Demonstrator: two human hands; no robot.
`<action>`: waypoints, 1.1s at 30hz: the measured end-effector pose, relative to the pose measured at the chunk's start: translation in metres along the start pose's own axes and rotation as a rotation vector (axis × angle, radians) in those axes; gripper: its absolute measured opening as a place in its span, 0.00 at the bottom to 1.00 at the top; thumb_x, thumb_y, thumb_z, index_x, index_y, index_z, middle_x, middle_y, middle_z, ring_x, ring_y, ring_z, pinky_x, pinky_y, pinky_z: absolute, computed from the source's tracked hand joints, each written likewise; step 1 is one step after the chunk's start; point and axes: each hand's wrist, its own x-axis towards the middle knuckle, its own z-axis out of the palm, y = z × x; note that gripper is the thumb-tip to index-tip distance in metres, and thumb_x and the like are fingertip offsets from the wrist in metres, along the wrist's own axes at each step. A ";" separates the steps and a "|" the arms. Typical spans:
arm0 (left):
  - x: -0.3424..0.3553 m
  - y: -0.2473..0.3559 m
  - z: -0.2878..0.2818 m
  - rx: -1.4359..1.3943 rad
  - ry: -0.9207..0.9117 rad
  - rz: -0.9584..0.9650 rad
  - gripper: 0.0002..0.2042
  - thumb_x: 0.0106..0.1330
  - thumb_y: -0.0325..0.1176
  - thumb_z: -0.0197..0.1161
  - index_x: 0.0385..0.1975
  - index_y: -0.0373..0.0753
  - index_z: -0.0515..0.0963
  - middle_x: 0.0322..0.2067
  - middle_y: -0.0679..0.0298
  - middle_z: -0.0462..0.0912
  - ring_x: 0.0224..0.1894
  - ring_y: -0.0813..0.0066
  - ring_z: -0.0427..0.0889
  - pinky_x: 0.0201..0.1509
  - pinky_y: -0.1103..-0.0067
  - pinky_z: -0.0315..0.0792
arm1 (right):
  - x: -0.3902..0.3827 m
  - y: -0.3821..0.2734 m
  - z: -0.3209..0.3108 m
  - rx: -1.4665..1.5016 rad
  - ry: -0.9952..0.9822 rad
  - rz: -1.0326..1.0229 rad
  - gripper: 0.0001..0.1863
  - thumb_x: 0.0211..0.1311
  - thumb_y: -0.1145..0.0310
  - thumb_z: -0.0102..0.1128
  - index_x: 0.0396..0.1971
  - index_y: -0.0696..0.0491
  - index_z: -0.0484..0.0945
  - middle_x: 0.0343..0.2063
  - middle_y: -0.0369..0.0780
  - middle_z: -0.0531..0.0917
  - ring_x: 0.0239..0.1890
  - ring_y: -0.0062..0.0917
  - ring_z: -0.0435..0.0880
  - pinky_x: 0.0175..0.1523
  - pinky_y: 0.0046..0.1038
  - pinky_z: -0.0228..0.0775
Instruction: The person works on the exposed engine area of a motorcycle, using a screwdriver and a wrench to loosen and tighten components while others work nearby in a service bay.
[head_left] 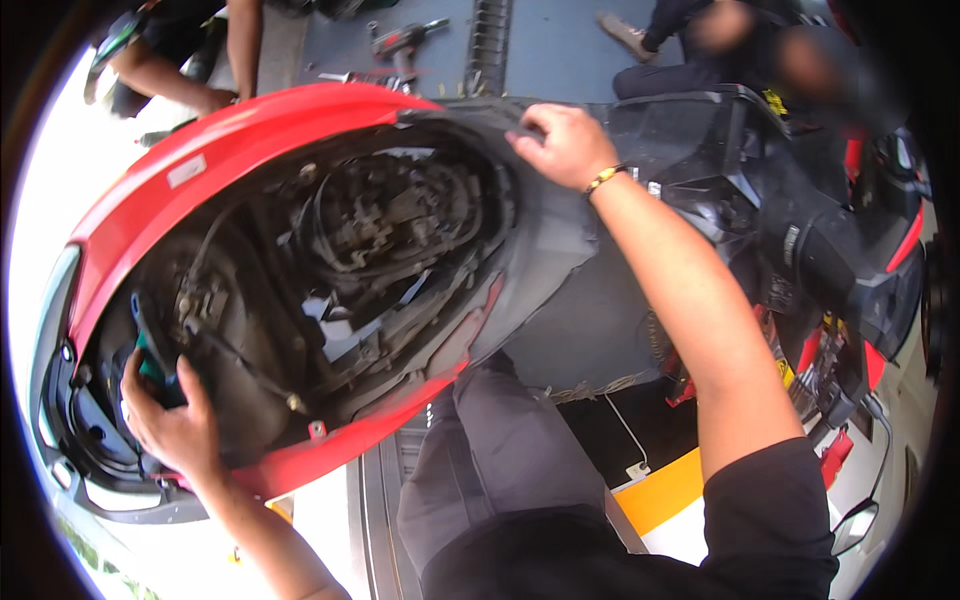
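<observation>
Below me lies a scooter body with red side panels [262, 112] and its seat opening uncovered. At the rear, on the left, my left hand [172, 420] reaches into the frame. Its thumb and fingers close around a dark teal thing [152, 368] with a dark, long upper part; its exact kind is not clear. My right hand [567, 145], with a beaded band at the wrist, is at the dark grey plastic panel [545, 235] ahead of the opening. Its fingers are curled and pinched together; whatever they may hold is too small to make out.
The engine bay [400, 215] shows cables and metal parts. A red-and-black power drill [400, 40] lies on the blue-grey floor beyond. Two other people crouch at the far side, one far left, one far right. A mirror [855, 525] sticks out at lower right.
</observation>
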 end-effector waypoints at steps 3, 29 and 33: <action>-0.004 -0.022 -0.005 0.063 0.051 0.047 0.21 0.63 0.45 0.63 0.52 0.40 0.76 0.45 0.55 0.81 0.47 0.54 0.79 0.53 0.65 0.68 | 0.011 -0.011 0.003 0.038 -0.018 -0.038 0.20 0.55 0.47 0.60 0.34 0.51 0.80 0.35 0.44 0.84 0.43 0.41 0.83 0.48 0.41 0.75; -0.002 0.003 0.001 0.102 0.085 0.115 0.19 0.60 0.42 0.64 0.49 0.42 0.78 0.38 0.55 0.77 0.41 0.52 0.77 0.44 0.64 0.68 | -0.001 0.002 -0.003 0.030 -0.054 0.013 0.18 0.54 0.51 0.62 0.33 0.51 0.80 0.35 0.42 0.84 0.40 0.40 0.83 0.45 0.40 0.76; 0.001 0.000 -0.006 0.078 0.038 0.062 0.18 0.57 0.41 0.64 0.47 0.43 0.78 0.36 0.58 0.76 0.38 0.54 0.77 0.43 0.64 0.67 | 0.004 -0.008 -0.002 0.069 -0.003 0.000 0.16 0.53 0.54 0.63 0.30 0.53 0.79 0.32 0.42 0.83 0.38 0.41 0.83 0.43 0.40 0.75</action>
